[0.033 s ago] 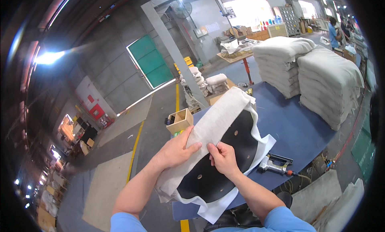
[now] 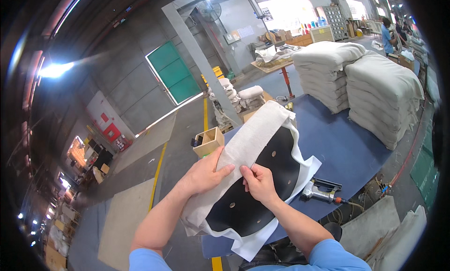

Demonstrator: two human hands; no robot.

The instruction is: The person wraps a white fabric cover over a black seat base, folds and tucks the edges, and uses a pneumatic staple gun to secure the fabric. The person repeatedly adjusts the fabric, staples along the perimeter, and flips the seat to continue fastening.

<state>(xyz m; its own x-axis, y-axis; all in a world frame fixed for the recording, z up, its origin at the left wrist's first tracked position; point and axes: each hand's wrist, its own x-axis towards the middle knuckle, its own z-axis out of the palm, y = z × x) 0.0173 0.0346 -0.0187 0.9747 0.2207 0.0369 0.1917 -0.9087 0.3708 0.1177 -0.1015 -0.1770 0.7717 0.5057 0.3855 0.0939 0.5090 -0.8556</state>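
Note:
A cushion wrapped in light grey fabric (image 2: 255,130) stands tilted on the blue-topped table (image 2: 333,135), its black backing board (image 2: 246,200) with several round holes facing me. Loose white fabric edging hangs around the board's right and lower rim. My left hand (image 2: 206,175) is closed over the fabric-covered side, thumb on the near face and fingers partly hidden behind. Right beside that thumb, my right hand (image 2: 260,183) pinches the fabric's edge where it meets the board. A silver and black staple gun (image 2: 321,191) with an air hose lies to the right of the cushion.
Two tall stacks of grey fabric-covered cushions (image 2: 384,95) stand at the table's far right. An open wooden box (image 2: 211,142) sits beyond my left hand. Grey panels (image 2: 370,229) lean at the lower right, near hoses. A co-worker in blue (image 2: 387,37) is far off at the right.

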